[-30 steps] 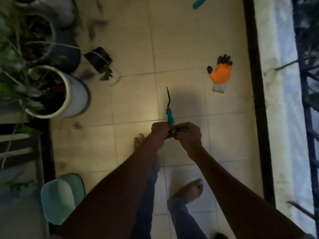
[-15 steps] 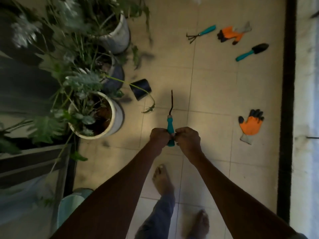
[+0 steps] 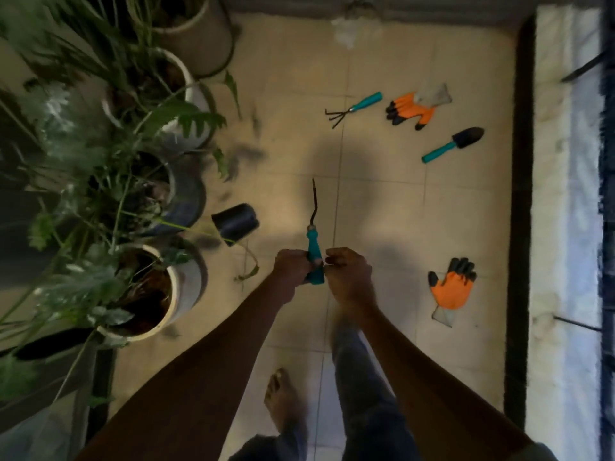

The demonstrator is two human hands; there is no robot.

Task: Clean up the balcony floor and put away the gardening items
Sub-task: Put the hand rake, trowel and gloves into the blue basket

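A garden tool point(image 3: 314, 247) with a teal handle and a thin dark metal blade points away from me over the tiled floor. My left hand point(image 3: 290, 266) grips its handle from the left. My right hand point(image 3: 347, 271) has curled fingers against the handle's right side. On the floor ahead lie a small teal-handled rake point(image 3: 352, 109), a teal-handled trowel point(image 3: 453, 144) and an orange and black glove point(image 3: 414, 106). A second orange glove point(image 3: 451, 289) lies to the right of my hands.
Several potted plants point(image 3: 159, 287) crowd the left side. A small black pot point(image 3: 235, 221) lies tipped over beside them, with scattered soil point(image 3: 248, 151) nearby. A dark kerb point(image 3: 520, 207) and a white ledge run along the right. My bare feet point(image 3: 283, 399) are below.
The view has advanced along the balcony, bringing the rake, trowel and far glove closer. Both hands still hold the tool in front of me, and my feet have stepped forward.
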